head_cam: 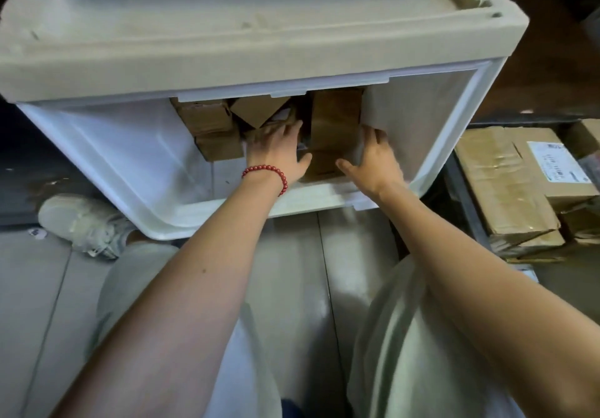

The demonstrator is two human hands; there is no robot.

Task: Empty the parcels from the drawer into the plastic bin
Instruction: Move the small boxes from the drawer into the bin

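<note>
A white translucent drawer (pixel 136 170) stands pulled out from under a beige plastic cabinet top (pixel 227 27). Several brown cardboard parcels lie at its back. A tall brown parcel (pixel 334 125) stands in the middle. My right hand (pixel 373 161) grips its right side, fingers along the edge and thumb across the front. My left hand (pixel 276 153), with a red bead bracelet on the wrist, lies flat with straight fingers on a small parcel (pixel 259 131), its thumb against the tall parcel's left edge. More small parcels (pixel 211 125) are stacked to the left. No plastic bin is in view.
Taped cardboard boxes (pixel 509 187) are piled on the floor at the right, close to the drawer's corner. My knees in pale trousers (pixel 422 336) are below the drawer, and a pale shoe (pixel 81 219) sits at the left on the grey floor.
</note>
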